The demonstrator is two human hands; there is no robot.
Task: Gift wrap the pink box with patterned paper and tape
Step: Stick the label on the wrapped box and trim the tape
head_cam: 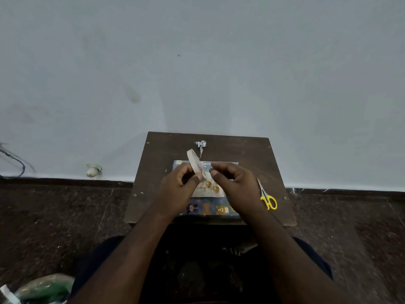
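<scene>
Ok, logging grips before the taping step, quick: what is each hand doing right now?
Left hand: holds the pale beige roll of tape.
Right hand: fingers curled, pinching at the roll's edge near the tape end.

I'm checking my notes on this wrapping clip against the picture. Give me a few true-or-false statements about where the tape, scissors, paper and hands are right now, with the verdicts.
1. The left hand holds the tape roll above the box. True.
2. The yellow-handled scissors are in the right hand. False: they lie on the table, to the right of that hand.
3. The patterned paper lies under the box. True.
4. The right hand's fingers rest flat on the table. False: they are curled, with the tips at the roll's edge.
5. A small bow lies on the table beyond the paper. True.
</scene>
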